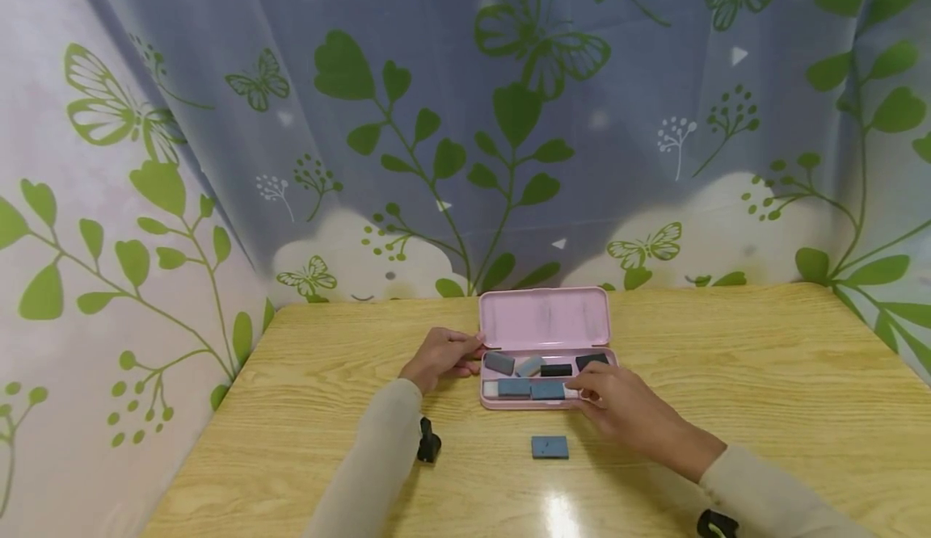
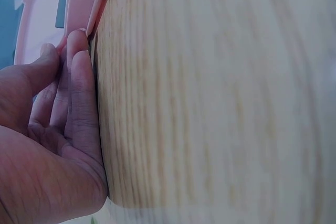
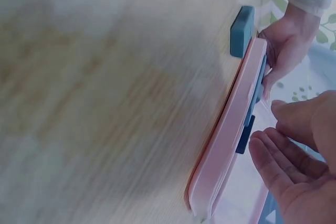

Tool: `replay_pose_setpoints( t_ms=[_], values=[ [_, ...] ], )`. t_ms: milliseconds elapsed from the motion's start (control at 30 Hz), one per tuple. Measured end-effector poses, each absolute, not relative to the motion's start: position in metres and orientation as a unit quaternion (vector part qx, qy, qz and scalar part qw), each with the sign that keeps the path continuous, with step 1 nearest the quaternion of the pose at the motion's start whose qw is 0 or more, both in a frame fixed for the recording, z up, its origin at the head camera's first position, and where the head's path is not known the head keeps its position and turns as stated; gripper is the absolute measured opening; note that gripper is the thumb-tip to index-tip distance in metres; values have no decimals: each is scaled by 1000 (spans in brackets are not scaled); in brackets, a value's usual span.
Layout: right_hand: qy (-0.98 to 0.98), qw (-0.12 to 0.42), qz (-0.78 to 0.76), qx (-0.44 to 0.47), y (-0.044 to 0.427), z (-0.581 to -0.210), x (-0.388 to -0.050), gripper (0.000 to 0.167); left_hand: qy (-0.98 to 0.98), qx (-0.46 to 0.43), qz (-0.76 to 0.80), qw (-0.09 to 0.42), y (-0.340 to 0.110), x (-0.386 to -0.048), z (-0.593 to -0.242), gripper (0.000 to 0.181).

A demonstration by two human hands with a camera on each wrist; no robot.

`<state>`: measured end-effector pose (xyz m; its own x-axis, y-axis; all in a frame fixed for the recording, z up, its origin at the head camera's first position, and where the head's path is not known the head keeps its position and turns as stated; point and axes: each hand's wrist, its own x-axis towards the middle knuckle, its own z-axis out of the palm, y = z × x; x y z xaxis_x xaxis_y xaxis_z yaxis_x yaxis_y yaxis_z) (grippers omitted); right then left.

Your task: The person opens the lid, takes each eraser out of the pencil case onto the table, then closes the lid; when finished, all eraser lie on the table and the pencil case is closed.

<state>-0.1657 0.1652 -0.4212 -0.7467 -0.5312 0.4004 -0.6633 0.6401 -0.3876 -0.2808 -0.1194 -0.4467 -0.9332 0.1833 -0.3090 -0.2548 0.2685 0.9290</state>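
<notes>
A pink pencil case [image 1: 545, 406] lies with its hinged lid [image 1: 544, 320] raised. In its front part are two blue pieces [image 1: 514, 388] resembling erasers, white showing at the outer ends. Behind them sit a grey block [image 1: 499, 362], a paler one [image 1: 529, 366], a black block [image 1: 556, 371] and another dark one [image 1: 592, 359]. My left hand [image 1: 444, 356] touches the case's left side, fingers fairly straight. At the right end hovers my right hand [image 1: 625, 405]. The right wrist view shows its thumb and fingers [image 3: 273, 161] apart, nothing visible between them.
One blue block [image 1: 549, 447] lies on the wooden table [image 1: 291, 441] in front of the case, near my right hand. A printed curtain [image 1: 407, 223] hangs along the table's back edge. Each sleeve carries a black band, one of them by my left forearm [image 1: 429, 441].
</notes>
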Motion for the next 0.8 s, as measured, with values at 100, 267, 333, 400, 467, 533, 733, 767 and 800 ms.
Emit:
replay_pose_setpoints(
  t_ms=[100, 267, 333, 400, 467, 533, 733, 767, 800],
  values=[
    [-904, 133, 259, 315, 166, -421, -172, 13, 774, -22, 606, 181, -120, -281, -446, 31],
    [-913, 125, 274, 276, 166, -423, -184, 5, 773, -18, 608, 181, -120, -281, -447, 29],
    [-918, 119, 275, 258, 166, -425, -188, 5, 773, -17, 608, 180, -120, -281, -448, 29],
    [-921, 123, 270, 253, 167, -427, -193, 5, 773, -17, 608, 180, -120, -281, -448, 29],
    [-922, 124, 270, 247, 168, -429, -196, 6, 774, -16, 607, 180, -120, -281, -448, 29],
    [-923, 124, 271, 244, 168, -430, -200, 6, 773, -15, 608, 181, -120, -281, -448, 29],
    [-924, 103, 285, 234, 167, -433, -207, 14, 771, -11, 610, 182, -121, -280, -447, 28],
    [-924, 101, 285, 233, 167, -433, -207, 15, 772, -11, 610, 181, -121, -280, -446, 28],
    [-924, 99, 286, 233, 166, -433, -208, 15, 772, -10, 610, 181, -121, -280, -447, 29]
  ],
)
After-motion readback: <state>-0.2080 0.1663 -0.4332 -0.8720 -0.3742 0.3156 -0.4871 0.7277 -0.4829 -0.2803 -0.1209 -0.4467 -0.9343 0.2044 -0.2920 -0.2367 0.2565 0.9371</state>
